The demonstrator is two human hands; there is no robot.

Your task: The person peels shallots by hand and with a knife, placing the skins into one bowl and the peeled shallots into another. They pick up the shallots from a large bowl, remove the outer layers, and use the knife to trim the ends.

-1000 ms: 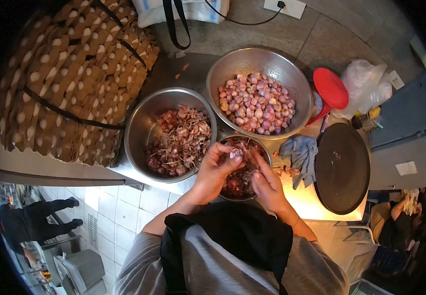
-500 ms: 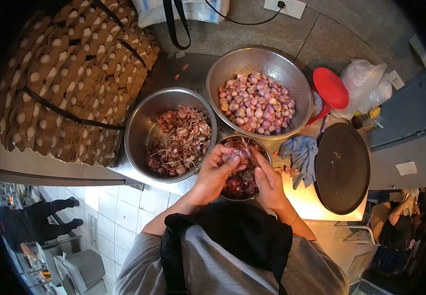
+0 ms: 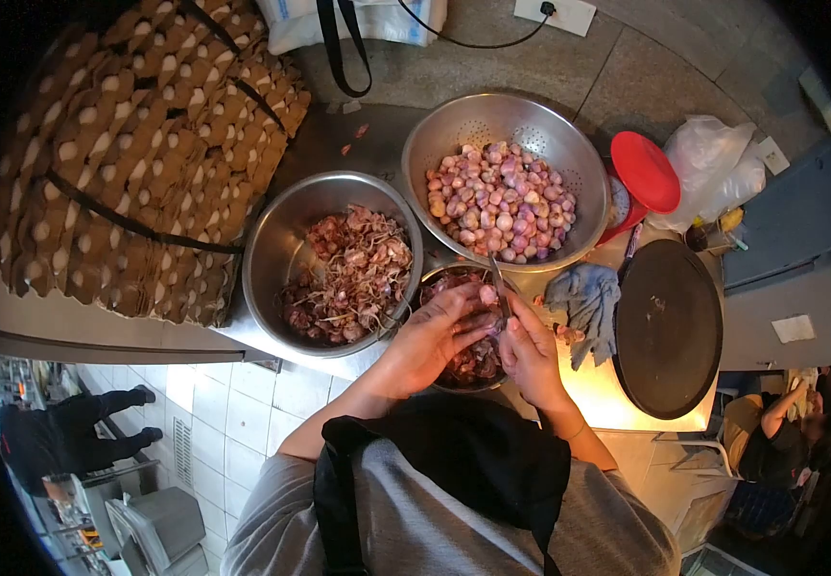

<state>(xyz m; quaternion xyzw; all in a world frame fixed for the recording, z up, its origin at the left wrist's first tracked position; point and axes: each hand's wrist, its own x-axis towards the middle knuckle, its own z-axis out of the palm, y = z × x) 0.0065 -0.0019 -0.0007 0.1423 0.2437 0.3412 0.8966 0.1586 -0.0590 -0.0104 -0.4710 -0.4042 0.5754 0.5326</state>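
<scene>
Over a small steel bowl (image 3: 470, 383) of dark skins, my left hand (image 3: 435, 336) holds a pink peeled shallot (image 3: 487, 295) near its fingertips. Close against it, my right hand (image 3: 529, 357) grips a small knife (image 3: 499, 284), its blade pointing up toward the colander. The metal colander (image 3: 418, 154), beyond the hands, holds many peeled shallots (image 3: 504, 206). To the left is a larger steel bowl (image 3: 262, 245) with unpeeled shallots and stringy roots (image 3: 363, 274).
Strapped egg trays (image 3: 128, 163) are stacked at the left. Right of the bowls lie a blue-grey cloth (image 3: 583, 307), a round black plate (image 3: 670, 331) and a red scale (image 3: 646, 173). People are in the background at lower left (image 3: 70, 432) and right (image 3: 775, 442).
My right hand has turned, and the knife blade now shows clearly, pointing upward. My left hand's fingers have spread a little, with the pink shallot visible near their tips.
</scene>
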